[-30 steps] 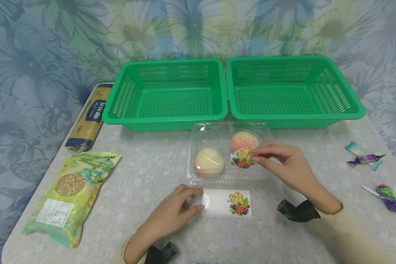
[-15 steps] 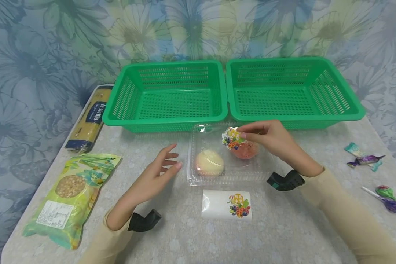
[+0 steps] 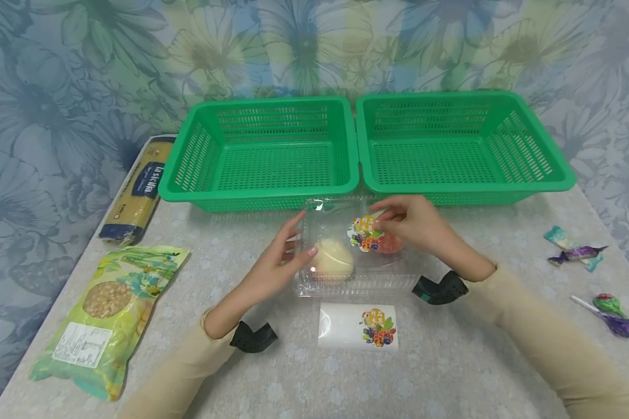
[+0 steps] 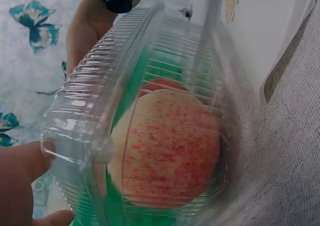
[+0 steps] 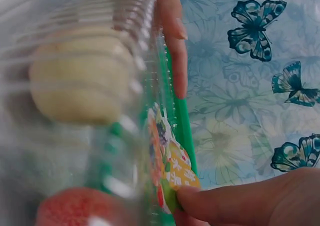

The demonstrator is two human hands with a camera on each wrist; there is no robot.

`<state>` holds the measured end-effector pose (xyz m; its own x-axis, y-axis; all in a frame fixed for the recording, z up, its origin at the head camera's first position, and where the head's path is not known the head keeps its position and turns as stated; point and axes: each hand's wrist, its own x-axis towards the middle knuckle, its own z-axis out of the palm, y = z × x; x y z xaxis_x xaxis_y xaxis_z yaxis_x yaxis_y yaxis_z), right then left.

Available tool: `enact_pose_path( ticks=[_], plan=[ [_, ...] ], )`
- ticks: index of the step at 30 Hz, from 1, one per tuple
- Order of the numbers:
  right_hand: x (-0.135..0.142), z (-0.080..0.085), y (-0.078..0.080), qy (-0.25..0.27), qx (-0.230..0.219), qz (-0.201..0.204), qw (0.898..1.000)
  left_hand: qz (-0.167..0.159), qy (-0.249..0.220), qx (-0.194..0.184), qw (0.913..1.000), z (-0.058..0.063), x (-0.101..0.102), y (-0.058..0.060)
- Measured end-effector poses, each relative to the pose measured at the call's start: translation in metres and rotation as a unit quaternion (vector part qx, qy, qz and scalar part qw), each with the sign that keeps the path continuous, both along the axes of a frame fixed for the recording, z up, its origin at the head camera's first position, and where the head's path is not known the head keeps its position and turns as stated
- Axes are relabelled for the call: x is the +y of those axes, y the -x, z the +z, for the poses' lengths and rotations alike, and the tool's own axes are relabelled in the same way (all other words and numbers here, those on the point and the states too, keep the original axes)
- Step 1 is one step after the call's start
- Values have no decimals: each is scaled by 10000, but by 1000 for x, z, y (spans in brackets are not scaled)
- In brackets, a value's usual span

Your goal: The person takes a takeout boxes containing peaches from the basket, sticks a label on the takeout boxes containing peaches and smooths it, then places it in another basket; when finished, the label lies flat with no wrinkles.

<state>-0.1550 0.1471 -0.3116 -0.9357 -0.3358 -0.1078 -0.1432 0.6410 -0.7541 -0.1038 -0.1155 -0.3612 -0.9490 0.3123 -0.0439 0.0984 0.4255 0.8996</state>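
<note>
A clear plastic clamshell container (image 3: pixel 331 218) with a closed lid holds two peaches, a pale one (image 3: pixel 333 262) at the left and a pinker one (image 3: pixel 391 244) at the right. My right hand (image 3: pixel 414 224) pinches a fruit-printed sticker (image 3: pixel 366 234) between thumb and fingers, close over the lid above the pinker peach, partly hiding it. At the container's left edge, my left hand (image 3: pixel 269 265) has its fingertips along the side and its thumb over the lid, fingers fairly straight. Nearer me lies a white backing sheet (image 3: pixel 340 326) bearing another such sticker (image 3: pixel 379 327).
Two green plastic baskets (image 3: pixel 258 191) (image 3: pixel 466 187) stand side by side behind the container. At the left lie a pasta packet (image 3: pixel 138 192) and a green bag (image 3: pixel 107 320) with a window. Wrapped candies (image 3: pixel 576 254) and lollipops (image 3: pixel 615 320) are at the right.
My right hand has carried the sticker, now off its sheet, up and left over the lid. My left hand has left the sheet, swung left, then come to the container's left edge.
</note>
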Motion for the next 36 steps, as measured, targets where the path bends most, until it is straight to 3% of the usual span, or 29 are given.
enact_pose_path(
  ticks=[17,24,36],
  plan=[
    [-8,-15,-7,-123,867,-134,9961,-23,123,-60,9999,4,1,-2],
    [-8,-19,-9,-195,1587,5,9871,-38,177,18,9998,2,1,-2],
    [-15,-21,-11,-164,1534,-499,9868,-76,229,14,9997,-1,1,-1]
  ],
)
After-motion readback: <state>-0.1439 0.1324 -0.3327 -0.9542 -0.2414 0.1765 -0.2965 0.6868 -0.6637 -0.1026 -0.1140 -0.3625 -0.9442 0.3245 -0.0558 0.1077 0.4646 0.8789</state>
